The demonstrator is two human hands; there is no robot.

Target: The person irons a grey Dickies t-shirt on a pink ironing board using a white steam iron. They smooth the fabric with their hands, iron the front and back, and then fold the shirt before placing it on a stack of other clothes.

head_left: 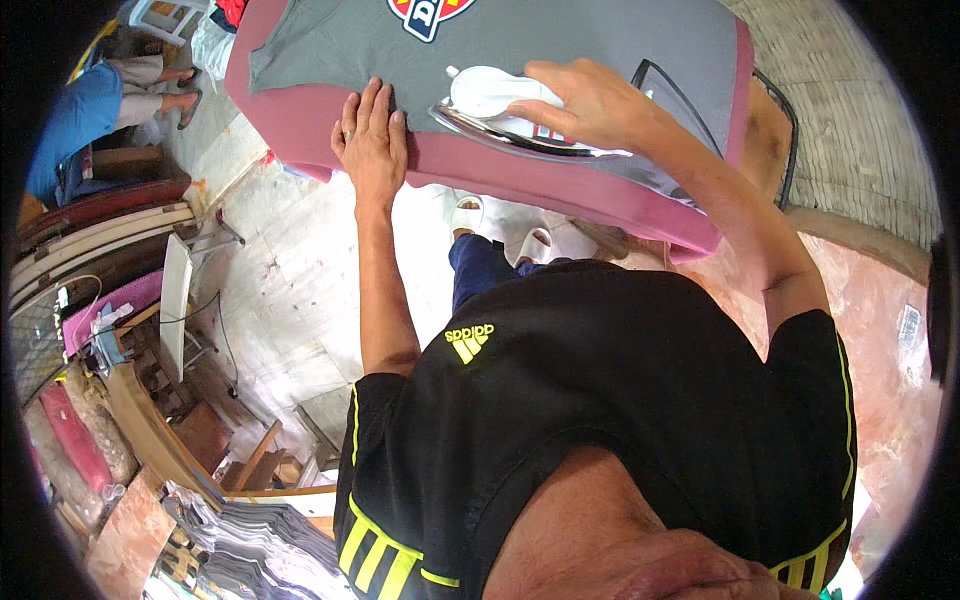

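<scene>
My right hand (590, 105) is closed round the handle of a white clothes iron (487, 92) with a shiny metal base. The iron rests on a dark grey shirt (330, 50) near its lower edge. A round red and yellow badge with a dark label (428, 15) is printed on the shirt at the far side. My left hand (372, 130) lies flat with fingers stretched out, its fingertips on the shirt's edge and the palm over the maroon cloth (470, 165) covering the ironing table. The iron's black cord (690, 100) loops up beside my right wrist.
Another person in a blue top (75, 125) sits at the far left. A white folding panel (175, 305) and wooden furniture stand on the left. Stacked folded grey garments (260, 550) lie at the lower left. A ridged pale surface (840, 110) is at the far right.
</scene>
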